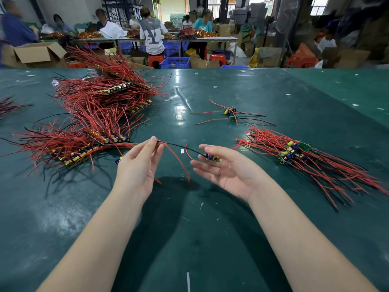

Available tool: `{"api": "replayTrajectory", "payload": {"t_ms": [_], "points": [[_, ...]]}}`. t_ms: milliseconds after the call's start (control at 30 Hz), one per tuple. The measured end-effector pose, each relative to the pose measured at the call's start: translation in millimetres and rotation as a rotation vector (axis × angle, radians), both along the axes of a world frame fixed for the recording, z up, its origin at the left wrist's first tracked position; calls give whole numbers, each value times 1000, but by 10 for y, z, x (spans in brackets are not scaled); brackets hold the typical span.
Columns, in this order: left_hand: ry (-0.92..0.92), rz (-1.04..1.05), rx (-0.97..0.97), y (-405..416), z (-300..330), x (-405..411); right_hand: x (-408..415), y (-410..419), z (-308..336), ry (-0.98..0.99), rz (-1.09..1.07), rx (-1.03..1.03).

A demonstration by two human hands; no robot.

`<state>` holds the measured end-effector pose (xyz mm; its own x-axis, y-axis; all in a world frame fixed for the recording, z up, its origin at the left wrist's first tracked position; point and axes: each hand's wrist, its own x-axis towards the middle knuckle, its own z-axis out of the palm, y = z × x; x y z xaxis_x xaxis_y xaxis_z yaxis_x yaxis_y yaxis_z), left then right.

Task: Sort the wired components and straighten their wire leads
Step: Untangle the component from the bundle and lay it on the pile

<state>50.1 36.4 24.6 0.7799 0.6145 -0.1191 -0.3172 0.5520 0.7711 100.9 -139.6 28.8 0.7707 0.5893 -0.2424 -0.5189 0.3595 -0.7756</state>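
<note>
Wired component (212, 157) sits in our right hand (227, 171), small board w/ blue caps resting against the fingers near the thumb; fingers mostly straight and relaxed, so it's cradled more than clamped, can't tell if the thumb really pinches it. Black lead (183, 146) runs from the board across to our left hand (140, 163), which pinches the far end betw thumb and forefinger, pulled nearly straight. Red leads (179, 160) droop below that line, one hanging from near the left pinch, tips close to the green table (210, 239).

Handling, our guess: very light, board stiff but solder joints prob fragile, leads soft and springy, insulation a bit slick. Best hold is board edges, not the caps, then slide a pinch outward along each lead; don't yank at the joint.

Right of the grip: sorted bundle (311, 163). Left of it: big unsorted pile (94, 114). Beyond it: few loose pieces (231, 114).
</note>
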Motion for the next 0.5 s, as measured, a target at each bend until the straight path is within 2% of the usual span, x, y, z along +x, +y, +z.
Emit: {"api": "replayTrajectory", "payload": {"t_ms": [133,200,333,433,500], "points": [[-5,37,107,-24,-18,3,-74,42,0,61,100,121],[2,33,99,-36,-30,4,-83,53,6,72,79,110],[9,34,-6,-18,-48,21,4,-2,46,119,-113,100],[39,18,40,-42,-100,52,95,-82,88,118,-293,199],[82,-68,96,-86,-130,88,131,-114,96,122,-374,264]]}}
